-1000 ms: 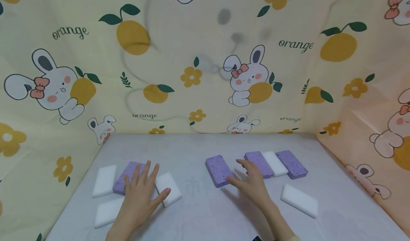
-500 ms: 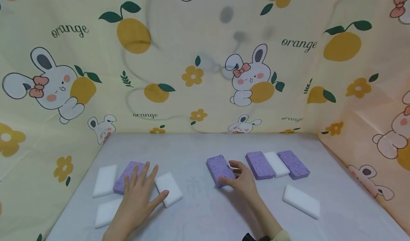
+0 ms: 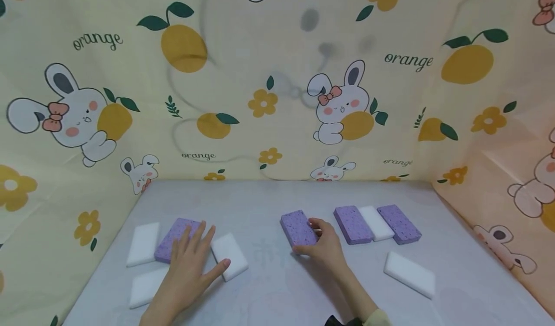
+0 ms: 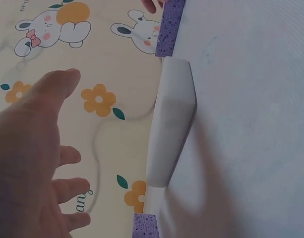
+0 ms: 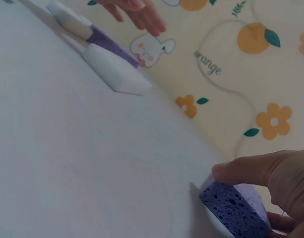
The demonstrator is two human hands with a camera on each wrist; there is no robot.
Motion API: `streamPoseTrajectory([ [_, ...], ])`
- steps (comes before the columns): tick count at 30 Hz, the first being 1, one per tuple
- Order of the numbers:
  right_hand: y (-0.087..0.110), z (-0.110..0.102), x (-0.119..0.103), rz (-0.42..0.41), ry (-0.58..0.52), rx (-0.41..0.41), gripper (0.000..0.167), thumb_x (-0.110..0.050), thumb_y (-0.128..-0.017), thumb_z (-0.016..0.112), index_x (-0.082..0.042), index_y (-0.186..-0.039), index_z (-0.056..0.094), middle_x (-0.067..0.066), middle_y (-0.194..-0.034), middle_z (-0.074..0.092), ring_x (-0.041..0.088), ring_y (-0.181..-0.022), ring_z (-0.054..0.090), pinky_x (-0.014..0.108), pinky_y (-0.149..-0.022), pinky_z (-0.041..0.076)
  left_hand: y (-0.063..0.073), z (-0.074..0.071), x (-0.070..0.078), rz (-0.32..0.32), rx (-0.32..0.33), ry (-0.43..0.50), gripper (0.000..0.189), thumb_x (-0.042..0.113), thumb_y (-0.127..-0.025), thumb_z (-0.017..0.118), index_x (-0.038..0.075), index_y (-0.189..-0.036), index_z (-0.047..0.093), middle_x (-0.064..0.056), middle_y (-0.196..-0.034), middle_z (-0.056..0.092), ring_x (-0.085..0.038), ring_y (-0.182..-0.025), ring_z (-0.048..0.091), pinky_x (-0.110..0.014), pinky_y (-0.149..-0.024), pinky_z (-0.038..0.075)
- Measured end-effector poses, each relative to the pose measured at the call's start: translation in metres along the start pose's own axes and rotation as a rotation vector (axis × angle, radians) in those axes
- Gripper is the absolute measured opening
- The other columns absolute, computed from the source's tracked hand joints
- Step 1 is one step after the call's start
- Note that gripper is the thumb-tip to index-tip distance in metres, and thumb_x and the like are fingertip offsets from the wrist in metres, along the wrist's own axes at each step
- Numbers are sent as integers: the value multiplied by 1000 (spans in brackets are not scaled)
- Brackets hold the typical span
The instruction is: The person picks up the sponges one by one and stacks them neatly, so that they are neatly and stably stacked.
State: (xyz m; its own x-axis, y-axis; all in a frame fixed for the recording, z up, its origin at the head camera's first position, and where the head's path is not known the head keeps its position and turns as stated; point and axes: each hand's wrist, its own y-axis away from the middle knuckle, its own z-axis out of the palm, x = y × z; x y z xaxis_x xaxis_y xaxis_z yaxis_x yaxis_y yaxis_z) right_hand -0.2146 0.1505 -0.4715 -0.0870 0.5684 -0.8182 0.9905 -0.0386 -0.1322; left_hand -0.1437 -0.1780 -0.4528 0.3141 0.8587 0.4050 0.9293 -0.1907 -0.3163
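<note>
My right hand [image 3: 328, 249] pinches a purple sponge [image 3: 298, 227] in the middle of the table, thumb at its near end and fingers along its right side. In the right wrist view, the thumb lies over the edge of this pored purple sponge [image 5: 231, 208], and a white strip shows beneath it. My left hand [image 3: 186, 273] is held with fingers spread above the left group, holding nothing. It partly covers another purple sponge [image 3: 173, 241]. Just right of its thumb lies a white block-shaped sponge [image 3: 231, 256]; the left wrist view shows this white sponge [image 4: 171, 119] beyond the hand.
Two more white sponges [image 3: 143, 244] lie at the left, the nearer partly behind the left forearm. At the back right, a white sponge [image 3: 376, 223] lies between two purple sponges [image 3: 353, 225]. A single white sponge [image 3: 409, 274] lies nearer. Printed cloth [image 3: 260, 51] walls the table.
My right hand has moved left from near the back-right sponges to the middle purple sponge and closed its fingers and thumb on it. The left hand has stayed nearly still.
</note>
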Motion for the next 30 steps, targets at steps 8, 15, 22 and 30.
streamPoseTrajectory([
  [8,-1,-4,2,-55,26,-12,84,-14,-60,95,1,-132,54,16,-117,60,30,-105,58,45,-91,52,-9,-4,-7,85,-28,136,84,56,-87,69,7,-149,39,-17,-153,35,-47,-138,25,-66,-110,24],
  [15,-1,-7,2,-59,52,-36,84,-15,-60,95,0,-132,55,16,-119,60,31,-108,58,47,-93,51,-18,-12,-22,62,-165,279,90,49,-77,81,7,-147,43,-13,-152,39,-43,-137,31,-64,-110,28],
  [22,3,-14,1,-33,123,-22,82,-21,-61,95,2,-129,55,16,-110,66,26,-98,63,46,-88,54,-29,-12,-32,47,-247,385,91,37,-71,88,7,-145,45,-15,-147,45,-42,-134,37,-62,-110,30],
  [30,3,-23,4,-83,141,-50,85,-19,-62,95,-1,-133,54,15,-112,67,27,-100,63,47,-90,54,-37,-9,-39,-15,-304,407,91,37,-71,89,11,-147,45,-12,-149,43,-39,-136,36,-59,-111,30],
])
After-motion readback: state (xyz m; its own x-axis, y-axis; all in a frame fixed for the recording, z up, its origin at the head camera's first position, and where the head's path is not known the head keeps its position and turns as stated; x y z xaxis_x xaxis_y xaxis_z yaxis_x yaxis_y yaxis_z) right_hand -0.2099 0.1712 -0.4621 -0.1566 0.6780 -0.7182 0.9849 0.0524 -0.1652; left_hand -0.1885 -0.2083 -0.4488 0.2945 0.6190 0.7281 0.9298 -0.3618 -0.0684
